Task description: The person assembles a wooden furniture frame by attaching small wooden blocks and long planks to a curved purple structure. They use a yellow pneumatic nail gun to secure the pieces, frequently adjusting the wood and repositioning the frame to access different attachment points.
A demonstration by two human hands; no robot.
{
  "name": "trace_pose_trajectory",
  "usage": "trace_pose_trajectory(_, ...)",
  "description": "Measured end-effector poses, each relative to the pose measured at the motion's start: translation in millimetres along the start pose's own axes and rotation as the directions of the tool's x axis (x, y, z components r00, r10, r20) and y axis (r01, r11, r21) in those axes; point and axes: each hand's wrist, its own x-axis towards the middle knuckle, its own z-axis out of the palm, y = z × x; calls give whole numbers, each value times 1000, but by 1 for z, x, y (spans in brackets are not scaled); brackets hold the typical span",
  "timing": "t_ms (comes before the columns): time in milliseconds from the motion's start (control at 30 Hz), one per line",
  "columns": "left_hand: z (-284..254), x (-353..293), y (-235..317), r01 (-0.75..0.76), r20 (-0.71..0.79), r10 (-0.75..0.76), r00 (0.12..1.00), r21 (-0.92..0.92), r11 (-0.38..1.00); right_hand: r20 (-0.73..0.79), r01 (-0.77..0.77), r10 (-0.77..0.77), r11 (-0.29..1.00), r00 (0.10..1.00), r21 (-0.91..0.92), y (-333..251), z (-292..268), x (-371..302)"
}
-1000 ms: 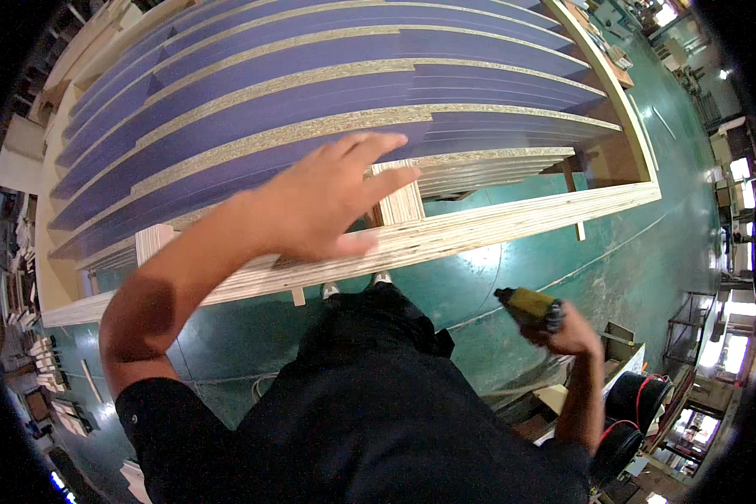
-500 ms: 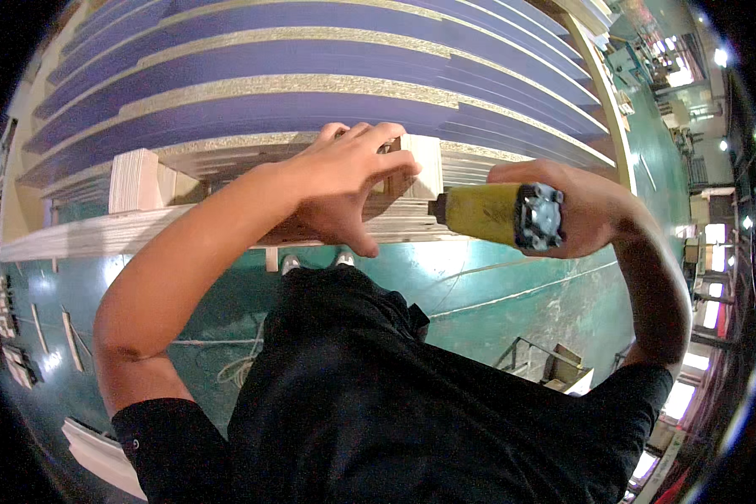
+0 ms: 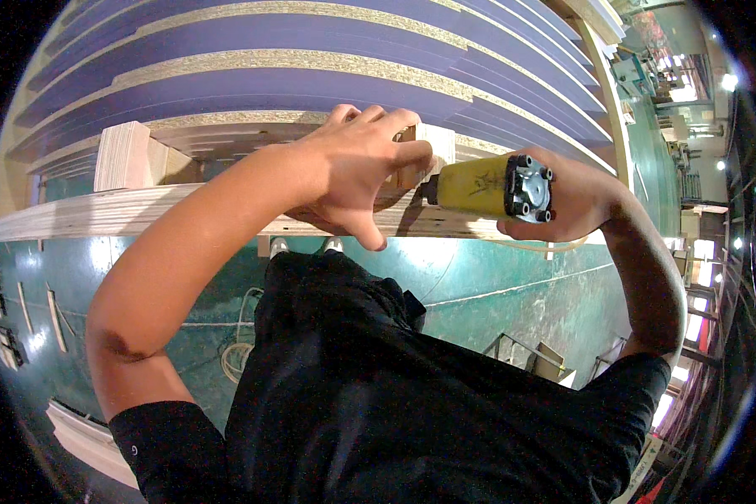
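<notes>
My right hand [image 3: 571, 197] is closed round the handle of a yellow nail gun [image 3: 475, 186] with a metal end cap. Its black nose points left, beside my left hand at the wooden frame. My left hand [image 3: 365, 164] straddles the layered wooden rail [image 3: 76, 214], fingers bent over the far side and thumb at the near edge. Next to its fingertips a pale wooden block [image 3: 437, 143] stands against the rail. Another wooden block [image 3: 124, 158] stands farther left. What lies under my left palm is hidden.
Several purple-faced boards [image 3: 286, 88] with raw chipboard edges stand in rows beyond the rail. An upright timber [image 3: 609, 101] bounds them on the right. Coiled hose [image 3: 237, 359] lies on the green floor [image 3: 496, 294]. Pale planks [image 3: 92, 441] lie at lower left.
The nail gun has shifted slightly left and away from me, its nose now closer to the rail and my left hand. My left hand keeps its grip, and the view has shifted a little.
</notes>
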Motion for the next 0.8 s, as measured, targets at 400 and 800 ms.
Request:
trace_pose_trajectory(400,-11,1,7,26,75,-24,997,-29,999,25,17,-16,999,1000,-32,4,-4,-7)
trace_pose_trajectory(800,-18,-9,7,-3,58,6,998,-54,999,-30,8,-10,996,1000,-93,17,1,-23)
